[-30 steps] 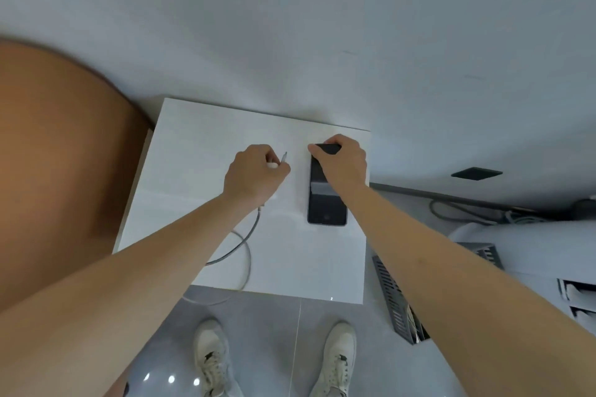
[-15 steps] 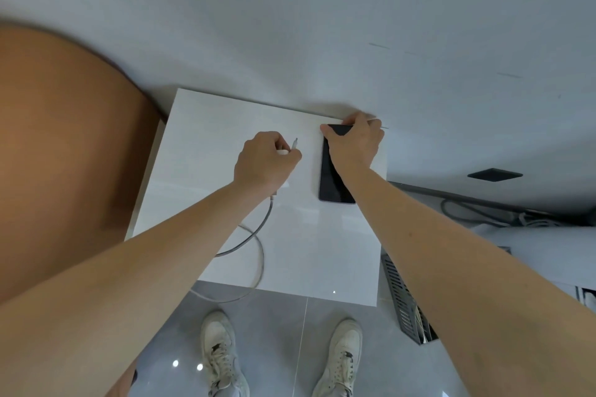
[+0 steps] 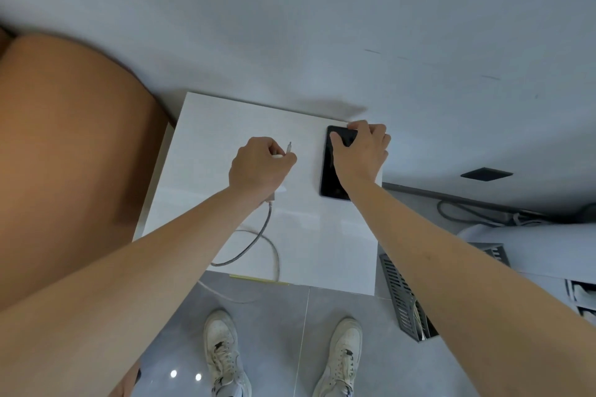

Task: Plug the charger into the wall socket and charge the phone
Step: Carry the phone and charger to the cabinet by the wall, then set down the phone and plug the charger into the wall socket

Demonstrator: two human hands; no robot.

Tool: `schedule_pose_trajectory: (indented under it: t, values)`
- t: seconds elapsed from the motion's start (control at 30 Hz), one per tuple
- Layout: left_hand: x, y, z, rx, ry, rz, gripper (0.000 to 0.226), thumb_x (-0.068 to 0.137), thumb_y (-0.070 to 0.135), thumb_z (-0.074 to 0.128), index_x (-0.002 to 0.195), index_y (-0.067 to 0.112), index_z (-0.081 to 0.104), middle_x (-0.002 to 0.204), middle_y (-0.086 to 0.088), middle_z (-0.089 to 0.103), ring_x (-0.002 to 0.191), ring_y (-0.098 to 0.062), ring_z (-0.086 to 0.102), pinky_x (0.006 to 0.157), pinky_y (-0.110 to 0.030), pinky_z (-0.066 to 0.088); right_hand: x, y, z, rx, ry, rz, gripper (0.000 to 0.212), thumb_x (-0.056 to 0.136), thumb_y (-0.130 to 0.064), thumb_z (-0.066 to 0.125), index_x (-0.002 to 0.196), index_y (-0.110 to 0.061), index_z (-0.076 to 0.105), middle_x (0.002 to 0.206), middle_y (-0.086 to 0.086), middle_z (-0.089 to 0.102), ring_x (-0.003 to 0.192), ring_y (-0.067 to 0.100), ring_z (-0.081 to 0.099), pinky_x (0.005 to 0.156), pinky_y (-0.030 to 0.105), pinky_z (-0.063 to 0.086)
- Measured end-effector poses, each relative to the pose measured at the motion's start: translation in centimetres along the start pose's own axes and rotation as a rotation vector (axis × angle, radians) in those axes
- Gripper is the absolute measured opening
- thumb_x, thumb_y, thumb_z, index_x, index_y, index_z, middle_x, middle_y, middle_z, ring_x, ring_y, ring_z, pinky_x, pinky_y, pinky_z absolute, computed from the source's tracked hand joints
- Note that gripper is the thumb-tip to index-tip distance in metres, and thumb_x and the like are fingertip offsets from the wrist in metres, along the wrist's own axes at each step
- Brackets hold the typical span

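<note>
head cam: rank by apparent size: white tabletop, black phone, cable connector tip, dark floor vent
1. White square tabletop
2. Dark slotted floor vent
3. Black rectangular phone, partly under the right hand; its rank below the vent is unsure, as the vent runs out of view behind the arm.
4. Thin silver connector tip, pinched in the left hand

Left hand (image 3: pixel 259 164) fisted, right hand (image 3: pixel 362 151) curled, arms outstretched.

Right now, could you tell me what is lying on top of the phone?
The right hand rests on the phone, its fingers covering the far end. The near screen shows dark and bare; the far edge is hidden.
</note>
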State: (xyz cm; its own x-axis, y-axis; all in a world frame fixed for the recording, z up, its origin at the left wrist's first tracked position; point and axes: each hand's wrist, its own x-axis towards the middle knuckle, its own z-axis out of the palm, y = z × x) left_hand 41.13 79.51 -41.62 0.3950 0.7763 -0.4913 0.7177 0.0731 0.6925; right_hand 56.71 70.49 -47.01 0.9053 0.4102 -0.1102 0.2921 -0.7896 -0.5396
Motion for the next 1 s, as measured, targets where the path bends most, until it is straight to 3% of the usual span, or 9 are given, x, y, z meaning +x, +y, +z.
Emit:
schedule_pose_trajectory:
  t: [0.1,0.17,0.3,0.37,0.5,0.7,0.83,0.9,1.0]
  values:
    - [-1.2,0.0,-1.2,-0.164,-0.013,-0.089,0.015,0.073,0.023,0.068,0.069,0.009,0.067,0.069,-0.011,0.076,0.077,-0.040,0.078,0.072,-0.059,0.065,-3.4,-0.3,-2.0,0.241,-0.036,0.019,0.017,0.096,-0.026,0.070,0.109,-0.016,0.068,0.116,0.005,0.061,0.104,0.023,0.060,0.091,0.036,0.050]
    - [-2.0,-0.1,-1.7,-0.245,-0.025,-0.154,0.017,0.078,0.016,0.070,0.064,0.012,0.063,0.066,-0.011,0.073,0.074,-0.040,0.077,0.078,-0.063,0.063,-6.2,-0.9,-3.6,0.433,-0.171,0.112,0.010,0.098,-0.023,0.068,0.103,-0.015,0.069,0.103,0.005,0.069,0.087,0.015,0.065,0.081,0.035,0.055]
    - [-3.9,0.4,-2.1,-0.313,-0.076,-0.225,0.021,0.088,0.024,0.069,0.075,0.009,0.065,0.086,-0.022,0.076,0.075,-0.031,0.066,0.077,-0.035,0.058,-11.8,-2.6,-5.7,0.680,-0.509,0.260,0.017,0.102,-0.028,0.065,0.109,-0.014,0.072,0.109,0.012,0.074,0.098,0.025,0.073,0.090,0.043,0.063]
    - [-4.8,0.9,-2.0,-0.326,-0.114,-0.267,0.027,0.092,0.034,0.062,0.080,0.010,0.066,0.093,-0.018,0.072,0.082,-0.031,0.062,0.074,-0.037,0.049,-13.8,-3.5,-6.3,0.754,-0.589,0.320,0.018,0.102,-0.033,0.066,0.112,-0.020,0.073,0.115,0.007,0.074,0.105,0.024,0.073,0.093,0.042,0.064]
    - [-6.6,1.6,-1.8,-0.431,-0.196,-0.315,0.034,0.103,0.038,0.044,0.090,0.016,0.066,0.102,-0.010,0.067,0.092,-0.027,0.063,0.101,-0.051,0.054,-15.5,-4.1,-6.8,0.821,-0.581,0.396,0.027,0.099,-0.031,0.072,0.123,-0.020,0.069,0.120,0.004,0.072,0.108,0.023,0.072,0.091,0.046,0.066]
    - [-9.0,1.5,-0.9,-0.577,-0.287,-0.300,0.044,0.110,0.049,0.032,0.121,0.017,0.061,0.103,-0.004,0.068,0.092,-0.021,0.067,0.101,-0.045,0.053,-15.5,-3.1,-7.6,0.907,-0.518,0.466,0.038,0.095,-0.016,0.076,0.131,-0.015,0.063,0.119,0.009,0.076,0.104,0.029,0.076,0.089,0.045,0.066]
    - [-10.2,1.3,-0.3,-0.628,-0.346,-0.258,0.046,0.110,0.049,0.033,0.134,0.017,0.057,0.127,-0.010,0.066,0.115,-0.027,0.065,0.110,-0.047,0.049,-15.3,-1.5,-8.2,0.971,-0.527,0.505,0.042,0.097,-0.012,0.075,0.137,-0.013,0.061,0.124,0.010,0.073,0.107,0.028,0.075,0.084,0.037,0.066]
    - [-10.6,1.2,0.0,-0.644,-0.359,-0.233,0.047,0.111,0.047,0.033,0.138,0.017,0.055,0.131,-0.010,0.066,0.120,-0.028,0.064,0.109,-0.048,0.050,-15.4,-0.5,-8.7,1.046,-0.564,0.508,0.039,0.097,-0.010,0.073,0.136,-0.010,0.064,0.125,0.013,0.072,0.109,0.030,0.074,0.084,0.038,0.066]
    - [-11.3,0.9,0.6,-0.606,-0.353,-0.220,0.045,0.111,0.046,0.033,0.135,0.017,0.059,0.121,-0.007,0.069,0.107,-0.024,0.068,0.090,-0.039,0.058,-15.5,1.1,-9.7,1.122,-0.601,0.500,0.032,0.099,-0.008,0.071,0.131,-0.006,0.068,0.127,0.018,0.071,0.115,0.034,0.072,0.089,0.043,0.065]
